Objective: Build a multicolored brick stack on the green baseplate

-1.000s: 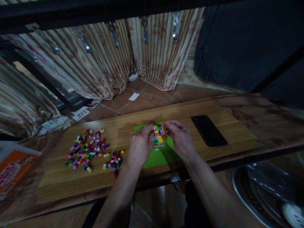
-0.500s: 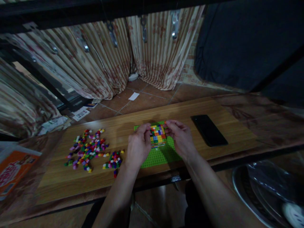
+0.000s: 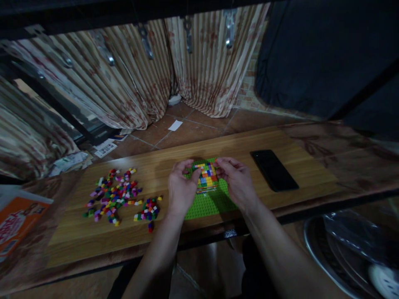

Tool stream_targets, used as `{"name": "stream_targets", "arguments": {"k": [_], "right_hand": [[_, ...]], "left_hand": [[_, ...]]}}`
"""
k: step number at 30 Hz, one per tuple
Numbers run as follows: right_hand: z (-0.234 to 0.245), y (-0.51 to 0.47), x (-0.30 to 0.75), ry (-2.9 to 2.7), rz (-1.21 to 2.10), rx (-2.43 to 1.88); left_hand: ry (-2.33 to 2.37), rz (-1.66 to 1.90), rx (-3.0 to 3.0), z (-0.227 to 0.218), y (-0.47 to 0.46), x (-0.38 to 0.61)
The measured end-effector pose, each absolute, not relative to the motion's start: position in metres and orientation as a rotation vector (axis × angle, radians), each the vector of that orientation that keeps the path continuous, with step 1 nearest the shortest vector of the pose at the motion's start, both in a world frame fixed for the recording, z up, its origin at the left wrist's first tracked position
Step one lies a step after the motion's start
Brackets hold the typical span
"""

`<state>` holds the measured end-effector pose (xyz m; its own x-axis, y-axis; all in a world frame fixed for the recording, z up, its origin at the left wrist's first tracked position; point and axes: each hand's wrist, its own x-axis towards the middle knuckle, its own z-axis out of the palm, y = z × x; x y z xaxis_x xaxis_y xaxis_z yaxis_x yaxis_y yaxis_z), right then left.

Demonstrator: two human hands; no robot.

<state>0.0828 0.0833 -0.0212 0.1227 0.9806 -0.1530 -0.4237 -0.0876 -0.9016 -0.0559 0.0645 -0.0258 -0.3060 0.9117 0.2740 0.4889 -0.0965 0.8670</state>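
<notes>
A multicoloured block of toy bricks [image 3: 207, 174], stacked in layers, sits on the green studded baseplate [image 3: 205, 207]. My left hand [image 3: 183, 187] is at the block's left side, its thumb at the edge and its fingers spread away from the thumb, open. At the right far corner, my right hand [image 3: 235, 178] has thumb and forefinger closed on a small orange brick [image 3: 217, 160], mostly hidden by the fingertips. Loose bricks lie to the left in a large pile [image 3: 116, 193] and a smaller pile [image 3: 149, 209].
A black phone or tablet [image 3: 274, 170] lies on the wooden board [image 3: 174, 153] to the right. An orange-labelled container [image 3: 21, 220] stands at the far left. Striped curtains [image 3: 124, 79] hang behind. A round metal basin [image 3: 330, 257] is low at the right.
My left hand's fingers have parted from the thumb and moved slightly left, off the block's far left corner. My right hand stays at the far right corner.
</notes>
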Motion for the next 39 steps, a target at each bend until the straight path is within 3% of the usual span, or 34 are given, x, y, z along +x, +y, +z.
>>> {"name": "stream_targets", "arguments": {"k": [14,19,25,39], "right_hand": [[-0.027,0.083,0.080,-0.739,1.345,-1.009],[-0.023,0.081,0.082,-0.785,1.333,-0.913],[-0.020,0.077,0.080,-0.898,1.320,-0.837],[-0.021,0.067,0.081,-1.431,0.968,-0.818]], "left_hand": [[1.608,1.424,1.320,-0.043,0.072,-0.059],[1.486,1.573,1.347,-0.030,0.062,-0.065],[1.356,1.498,1.510,-0.008,0.044,-0.056],[1.210,1.390,1.217,0.000,0.040,-0.053]]}}
